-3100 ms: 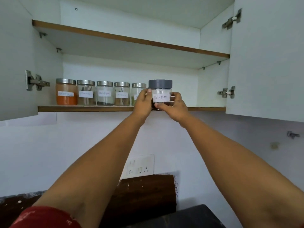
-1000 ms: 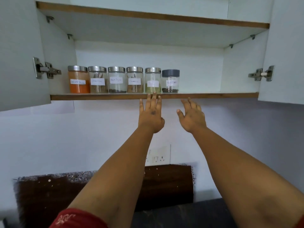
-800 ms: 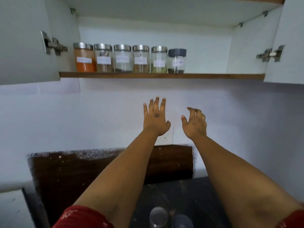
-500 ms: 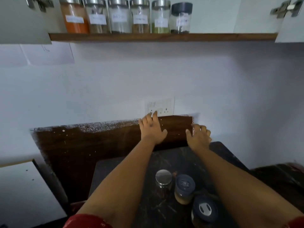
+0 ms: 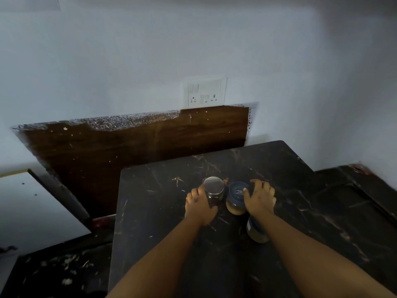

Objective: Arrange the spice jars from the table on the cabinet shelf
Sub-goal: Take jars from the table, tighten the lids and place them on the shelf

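On the dark marble counter [image 5: 163, 211] three spice jars stood in a tight cluster. The steel-lidded jar [image 5: 213, 186] was at the 10 o'clock end of the group, the blue-lidded jar [image 5: 236, 197] just beside it toward 3 o'clock, and a third jar [image 5: 255, 232] nearer the person at about 5 o'clock, mostly hidden under the right forearm. The cabinet shelf was out of view.

The left hand [image 5: 198, 206] lay against the near left side of the steel-lidded jar, fingers curving round its wall. The right hand [image 5: 261, 198] sat at the right flank of the blue-lidded jar, thumb on the lid's edge and fingers draped behind it. Whether either grip had fully closed, I cannot tell.

The step in hand looked like picking up the next jars. To do it well, each hand should probably wrap the glass body below the lid, not the lid alone, since a loose cap could part from the jar on the way up. The two jars stood almost touching, so lifting straight up before swinging away would avoid a knock, and the right forearm would need to clear the third jar beneath it.
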Tool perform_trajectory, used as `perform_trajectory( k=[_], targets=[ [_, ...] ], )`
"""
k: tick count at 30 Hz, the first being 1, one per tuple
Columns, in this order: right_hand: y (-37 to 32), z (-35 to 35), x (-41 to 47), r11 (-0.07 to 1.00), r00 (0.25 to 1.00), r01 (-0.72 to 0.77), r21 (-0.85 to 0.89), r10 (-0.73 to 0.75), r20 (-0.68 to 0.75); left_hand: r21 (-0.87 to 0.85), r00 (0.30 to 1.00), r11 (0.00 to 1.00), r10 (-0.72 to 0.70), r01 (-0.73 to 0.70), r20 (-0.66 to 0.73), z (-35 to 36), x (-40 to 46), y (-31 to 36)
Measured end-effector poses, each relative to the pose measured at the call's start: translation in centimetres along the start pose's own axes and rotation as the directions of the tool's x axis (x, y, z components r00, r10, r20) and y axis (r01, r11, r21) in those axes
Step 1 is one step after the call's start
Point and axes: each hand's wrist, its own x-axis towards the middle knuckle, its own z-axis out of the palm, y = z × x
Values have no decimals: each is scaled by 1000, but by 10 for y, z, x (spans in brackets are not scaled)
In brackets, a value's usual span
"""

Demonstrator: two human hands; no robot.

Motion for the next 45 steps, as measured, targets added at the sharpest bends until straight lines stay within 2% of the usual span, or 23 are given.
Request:
perform_trajectory(
  k=[4,8,11,15,22,24,26,28,30,32,34,36,38,39,41,45],
  targets=[
    [-15,18,-11,976,980,195,-98,-191,48,-29,1000,1000,-6,6,7,1,-2,-9],
    [-43,31,-7,894,907,418,-159,-400,132,-57,1000,998,-27,27,-1,-5,3,-11],
    [-66,41,-1,884,882,446,-142,-408,236,-77,999,997,-20,17,-30,-12,4,-13],
    [-78,55,5,797,843,500,-339,-358,401,-106,999,994,2,-8,-54,-25,6,-19],
    [-86,54,8,808,856,496,-319,-391,340,-225,997,971,-78,83,29,-37,12,-30],
    [-90,46,8,882,892,423,-209,-364,269,-236,993,965,-98,112,70,-33,10,-31],
    [-99,32,8,956,924,290,-35,-270,270,-222,994,971,-67,85,91,-30,7,-30],
    [-113,15,9,982,927,149,116,-180,330,-258,999,965,-34,38,17,-32,6,-23],
    [-122,-3,12,962,914,6,275,-117,390,-426,991,904,-84,33,-102,-41,7,-13],
    [-124,-20,17,825,873,-169,539,-128,471,-683,987,725,-152,81,-45,-54,7,-3],
    [-121,-34,19,579,778,-378,722,-223,587,-886,981,423,-128,188,147,-65,8,6],
    [-119,-44,16,432,688,-491,756,-340,641,-945,956,144,-19,293,294,-75,7,14],
    [-119,-49,10,377,615,-550,745,-420,667,-941,940,3,47,339,338,-81,5,22],
    [-121,-50,8,344,598,-579,739,-436,672,-938,936,-9,58,347,346,-83,3,24],
    [-124,-50,3,295,609,-607,738,-423,671,-940,939,31,43,341,342,-83,1,27],
    [-129,-49,-5,328,698,-558,762,-311,645,-947,963,178,-35,268,266,-82,2,31]
  ],
)
